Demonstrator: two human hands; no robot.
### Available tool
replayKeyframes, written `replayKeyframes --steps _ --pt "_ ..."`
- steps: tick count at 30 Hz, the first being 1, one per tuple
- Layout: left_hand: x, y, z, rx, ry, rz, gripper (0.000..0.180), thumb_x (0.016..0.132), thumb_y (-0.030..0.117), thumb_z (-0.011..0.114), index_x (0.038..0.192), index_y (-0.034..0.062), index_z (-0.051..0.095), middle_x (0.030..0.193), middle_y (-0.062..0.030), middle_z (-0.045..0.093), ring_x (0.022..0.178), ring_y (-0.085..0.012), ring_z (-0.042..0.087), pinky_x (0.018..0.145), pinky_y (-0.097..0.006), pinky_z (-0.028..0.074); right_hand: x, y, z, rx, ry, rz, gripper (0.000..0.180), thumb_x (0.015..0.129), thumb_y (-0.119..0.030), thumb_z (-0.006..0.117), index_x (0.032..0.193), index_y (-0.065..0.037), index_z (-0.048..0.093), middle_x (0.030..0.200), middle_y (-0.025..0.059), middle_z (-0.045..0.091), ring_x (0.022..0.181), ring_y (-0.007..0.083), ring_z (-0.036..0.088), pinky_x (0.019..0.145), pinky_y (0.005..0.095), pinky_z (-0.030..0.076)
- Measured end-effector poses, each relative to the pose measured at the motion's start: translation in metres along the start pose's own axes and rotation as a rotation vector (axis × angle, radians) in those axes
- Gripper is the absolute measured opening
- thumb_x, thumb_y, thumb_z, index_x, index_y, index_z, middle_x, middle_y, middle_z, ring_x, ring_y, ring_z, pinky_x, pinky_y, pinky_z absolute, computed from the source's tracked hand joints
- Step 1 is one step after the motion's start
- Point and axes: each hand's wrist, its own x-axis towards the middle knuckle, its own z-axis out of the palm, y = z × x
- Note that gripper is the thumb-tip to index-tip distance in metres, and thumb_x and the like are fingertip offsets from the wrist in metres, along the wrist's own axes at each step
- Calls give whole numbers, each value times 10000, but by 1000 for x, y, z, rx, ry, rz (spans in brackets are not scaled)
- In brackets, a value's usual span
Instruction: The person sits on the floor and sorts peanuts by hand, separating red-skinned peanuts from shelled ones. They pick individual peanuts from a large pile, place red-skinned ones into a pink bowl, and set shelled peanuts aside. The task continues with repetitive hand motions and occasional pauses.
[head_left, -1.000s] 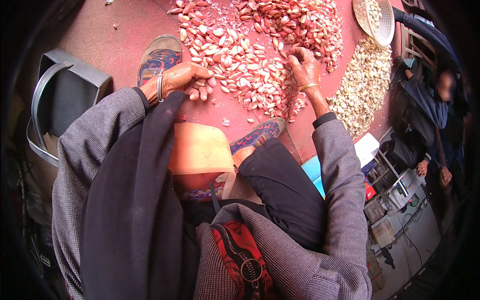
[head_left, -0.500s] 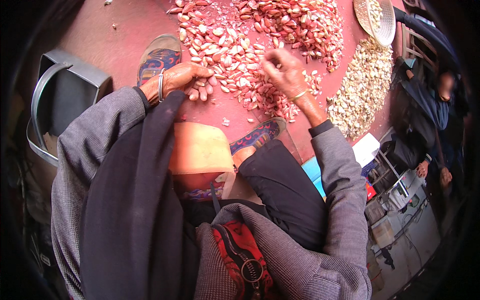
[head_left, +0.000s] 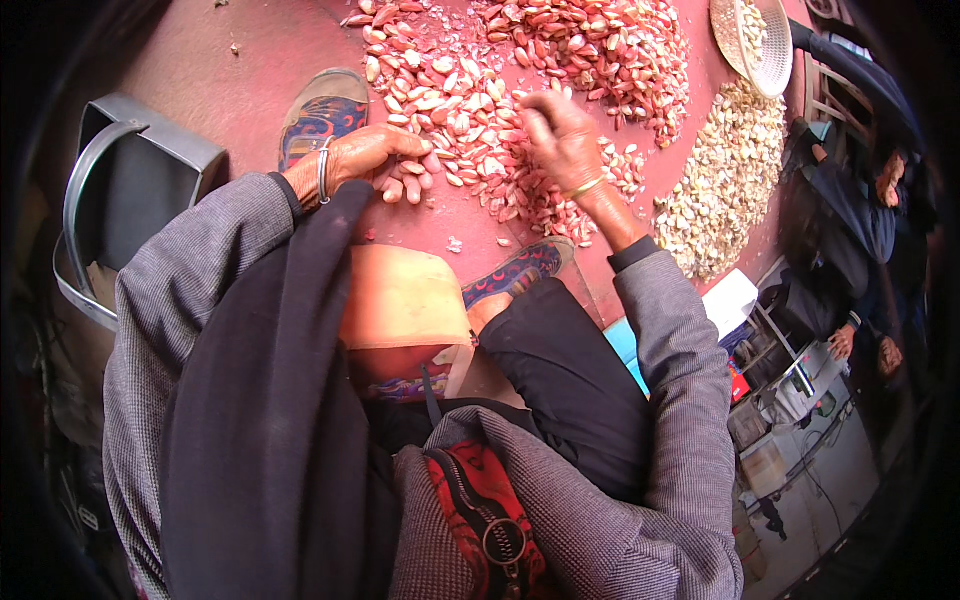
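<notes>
My left hand is closed beside the left shoe, its thumb pressed toward curled fingers. A small yellowish piece shows under the thumb and looks like a garlic clove. Over the near pile of red-skinned and pale cloves, my right hand has its fingers bent in. They are slightly blurred, and whatever they hold, if anything, is hidden. A larger heap of red cloves lies just beyond. Farther right spreads a heap of whitish cloves, with a woven basket holding pale pieces at its far end.
A grey metal dustpan-like scoop stands at the left. My shoes rest on the red floor, with an orange cloth-like piece between my legs. At the right are a person in dark clothes, a white box and mixed clutter.
My right hand has shifted slightly to the left, still over the pile. My left hand stays nearly where it was. The person at the right has moved a little.
</notes>
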Motion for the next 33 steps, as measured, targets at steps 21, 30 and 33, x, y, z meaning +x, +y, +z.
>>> replayKeyframes --steps 21,30,33 --pt "-3 2 5 83 59 -7 290 1037 246 459 1067 -9 593 889 -105 686 709 -188 706 470 -265 534 18 47 -19 -393 166 -35 340 849 -29 571 1178 -84 639 1034 140 638 927 297 658 816 391 526" --pt "-7 4 9 29 73 -3 248 1022 200 486 1017 -18 605 881 -126 685 684 -176 697 461 -238 543 14 60 -24 -87 158 165 139 826 -25 558 895 -35 678 862 144 648 811 311 664 767 390 520" --pt "-8 4 10 27 73 0 248 1019 200 491 1015 -20 606 884 -128 687 684 -178 698 463 -239 546 8 65 -31 -182 152 121 195 832 -3 545 979 -19 672 894 125 660 821 255 673 763 348 534"
